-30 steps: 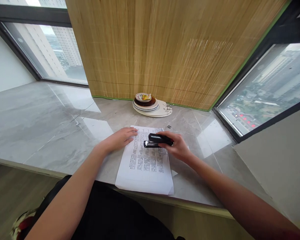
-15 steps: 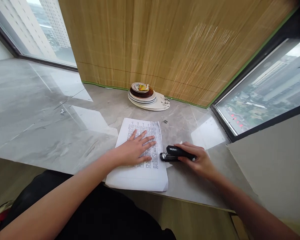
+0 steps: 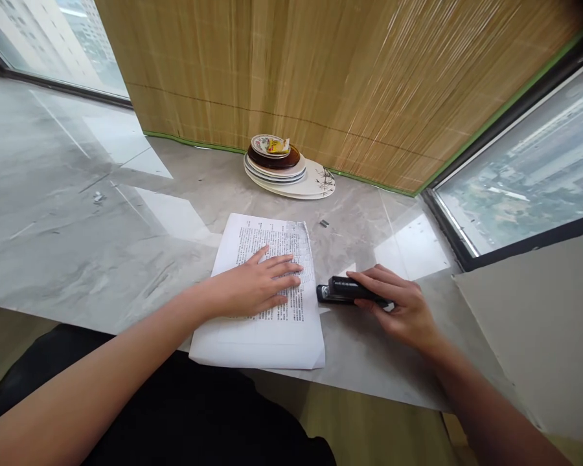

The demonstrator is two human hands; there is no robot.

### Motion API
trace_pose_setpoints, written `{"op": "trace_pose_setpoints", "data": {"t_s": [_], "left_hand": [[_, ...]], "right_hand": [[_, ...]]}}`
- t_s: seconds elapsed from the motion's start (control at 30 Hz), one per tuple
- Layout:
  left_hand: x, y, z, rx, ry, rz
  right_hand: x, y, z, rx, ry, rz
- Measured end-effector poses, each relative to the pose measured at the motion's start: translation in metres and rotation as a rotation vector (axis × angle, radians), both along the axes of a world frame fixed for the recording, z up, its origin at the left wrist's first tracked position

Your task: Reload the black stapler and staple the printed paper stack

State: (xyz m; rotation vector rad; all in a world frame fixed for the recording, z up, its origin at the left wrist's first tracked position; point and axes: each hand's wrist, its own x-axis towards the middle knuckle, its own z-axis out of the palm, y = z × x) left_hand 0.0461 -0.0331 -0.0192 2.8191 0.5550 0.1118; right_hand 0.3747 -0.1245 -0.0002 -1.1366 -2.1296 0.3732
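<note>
At the left of the frame the grey counter (image 3: 78,213) carries a small scrap (image 3: 97,197). Toward the middle, your left hand (image 3: 257,288) lies flat and unclenched on the sheets (image 3: 267,336), fingers spread over the printed text, pinning them rather than gripping anything. The sheets sit low in the centre, their near edge reaching the counter's front edge. Behind them, in the upper middle, plates (image 3: 291,175) are stacked against the foot of the blind (image 3: 320,77), and a few loose staples (image 3: 324,223) lie just off the sheets' far right corner. Right of centre, the stapler (image 3: 342,291) rests on the counter just beside the sheets' right edge, its mouth turned toward the paper but not over it. Your right hand (image 3: 403,307) is closed around it, fingers along its top. The window (image 3: 525,162) fills the upper right. As things lie, the sheets look squared and held down, and the stapler is not biting them. Whether a staple already sits in them is too small to tell, so I would judge the fastening as unconfirmed.
</note>
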Motion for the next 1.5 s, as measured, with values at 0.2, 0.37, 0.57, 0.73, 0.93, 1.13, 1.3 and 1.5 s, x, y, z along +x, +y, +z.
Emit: {"op": "trace_pose_setpoints", "data": {"t_s": [0.2, 0.37, 0.57, 0.73, 0.93, 1.13, 1.3, 1.5], "left_hand": [[0.003, 0.0, -0.002, 0.012, 0.011, 0.051], [-0.001, -0.001, 0.004, -0.05, -0.006, -0.058], [-0.009, -0.001, 0.015, -0.139, -0.073, -0.155], [-0.009, -0.005, 0.016, -0.133, -0.062, -0.157], [-0.006, -0.007, 0.015, -0.135, -0.052, -0.133], [-0.002, -0.007, 0.018, -0.178, -0.003, -0.115], [-0.003, -0.007, 0.016, -0.182, -0.04, -0.116], [-0.005, -0.007, 0.01, -0.179, -0.107, -0.113]], "right_hand": [[-0.011, -0.007, 0.003, -0.183, 0.003, 0.232], [-0.026, -0.01, -0.006, -0.113, 0.037, 0.124], [-0.016, -0.004, -0.009, -0.111, 0.001, -0.157], [-0.016, -0.001, -0.01, -0.096, 0.002, -0.137], [-0.024, -0.001, -0.01, 0.027, -0.009, 0.019], [-0.03, -0.003, -0.016, 0.051, -0.078, -0.016], [-0.034, -0.005, -0.018, 0.053, -0.146, -0.041], [-0.035, -0.006, -0.017, 0.055, -0.2, -0.042]]}}
